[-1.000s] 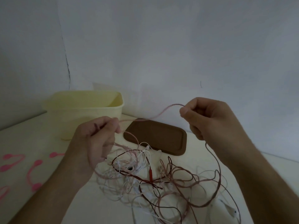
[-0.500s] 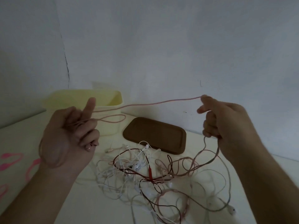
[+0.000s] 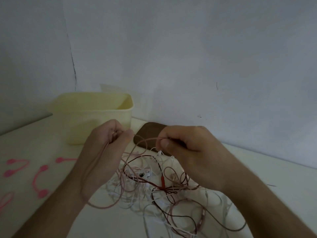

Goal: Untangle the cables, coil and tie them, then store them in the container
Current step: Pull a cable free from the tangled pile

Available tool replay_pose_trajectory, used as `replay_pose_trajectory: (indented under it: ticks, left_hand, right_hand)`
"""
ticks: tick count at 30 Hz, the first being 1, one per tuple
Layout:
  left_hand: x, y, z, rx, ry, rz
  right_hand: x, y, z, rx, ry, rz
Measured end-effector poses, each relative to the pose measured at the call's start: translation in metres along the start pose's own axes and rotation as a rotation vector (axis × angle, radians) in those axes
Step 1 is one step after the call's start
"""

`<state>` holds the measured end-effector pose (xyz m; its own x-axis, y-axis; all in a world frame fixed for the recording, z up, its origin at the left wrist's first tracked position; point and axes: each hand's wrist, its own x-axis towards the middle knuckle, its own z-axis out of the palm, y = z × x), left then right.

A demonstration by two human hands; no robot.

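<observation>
A pink cable point(image 3: 145, 140) runs between both of my hands above the table. My left hand point(image 3: 106, 152) grips loops of it, and one long loop hangs down past my wrist. My right hand point(image 3: 187, 148) pinches the same cable between thumb and forefinger, close to the left hand. Below them lies a tangle of white, pink and dark red cables point(image 3: 154, 186) with a small red plug in it. The pale yellow container point(image 3: 96, 117) stands open at the back left, behind my left hand.
A brown lid point(image 3: 149, 133) lies flat behind my hands, beside the container. Several pink cable ties point(image 3: 39, 181) lie on the white table at the left. A wall rises close behind everything.
My hands were spread wide with the pink cable stretched between them; now they have come close together over the tangle, and a longer loop hangs from my left hand.
</observation>
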<state>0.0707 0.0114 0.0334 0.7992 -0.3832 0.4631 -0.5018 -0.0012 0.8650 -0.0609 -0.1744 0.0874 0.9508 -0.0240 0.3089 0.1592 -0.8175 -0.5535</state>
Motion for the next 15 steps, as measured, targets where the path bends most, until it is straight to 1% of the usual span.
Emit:
replay_pose_trajectory:
  ticks: [2, 4, 5, 7, 9, 11, 12, 15]
  left_hand:
    - [0.001, -0.004, -0.001, 0.071, 0.03, 0.015]
    - [-0.001, -0.002, -0.001, 0.061, 0.002, 0.036]
    - [-0.004, 0.0, -0.001, 0.041, -0.044, 0.057]
    - [-0.01, 0.005, 0.001, -0.027, -0.193, 0.088]
    - [-0.014, 0.008, 0.005, -0.016, -0.326, 0.119]
    - [-0.015, 0.008, 0.008, 0.046, -0.379, 0.181]
    - [-0.015, 0.008, 0.009, 0.056, -0.397, 0.201]
    - [-0.014, 0.007, 0.006, 0.062, -0.443, 0.196]
  right_hand:
    - [0.0, 0.001, -0.001, -0.049, 0.014, -0.027]
    - [0.0, 0.0, 0.002, -0.09, 0.001, -0.04]
    - [0.0, -0.001, 0.004, -0.1, -0.008, -0.049]
    - [0.0, -0.002, 0.009, -0.121, -0.02, -0.074]
    - [0.001, -0.003, 0.012, -0.123, -0.052, -0.088]
    - [0.002, -0.002, 0.012, -0.104, -0.074, -0.098]
    - [0.002, -0.002, 0.012, -0.097, -0.054, -0.105]
    - [0.002, 0.0, 0.007, -0.08, 0.005, -0.061]
